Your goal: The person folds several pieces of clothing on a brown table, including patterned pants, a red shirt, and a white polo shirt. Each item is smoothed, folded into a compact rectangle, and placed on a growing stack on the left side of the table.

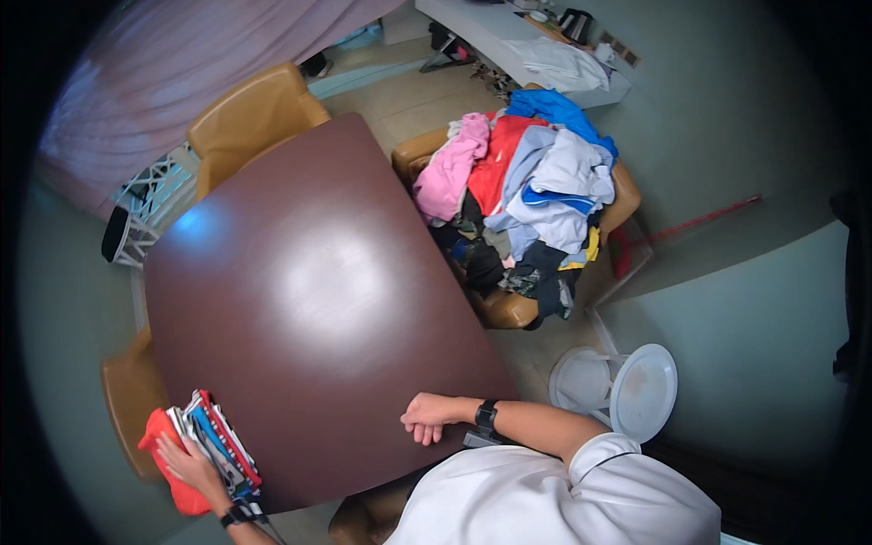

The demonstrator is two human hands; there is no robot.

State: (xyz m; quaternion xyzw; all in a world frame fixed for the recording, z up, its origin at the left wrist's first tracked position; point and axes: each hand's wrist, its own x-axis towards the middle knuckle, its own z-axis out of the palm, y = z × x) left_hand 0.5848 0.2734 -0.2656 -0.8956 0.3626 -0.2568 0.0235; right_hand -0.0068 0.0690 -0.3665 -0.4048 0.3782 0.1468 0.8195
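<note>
My left hand [189,465] lies with its fingers stretched out on a red folded garment [184,495] at the table's near left corner. That garment is the outermost of a stack of folded clothes [218,436] in red, white, blue and grey. The underside of the left hand is hidden. Over the near part of the brown table [272,381], my right hand [430,418] is loosely curled with nothing visible in it. A black wristband [486,416] is on the right wrist.
A large heap of loose clothes [536,182] fills a tan armchair [627,195] beyond the table's right edge. Tan chairs [254,109] stand along the left side. A white round stool [643,391] is at the right, and a white counter [481,32] stands at the back.
</note>
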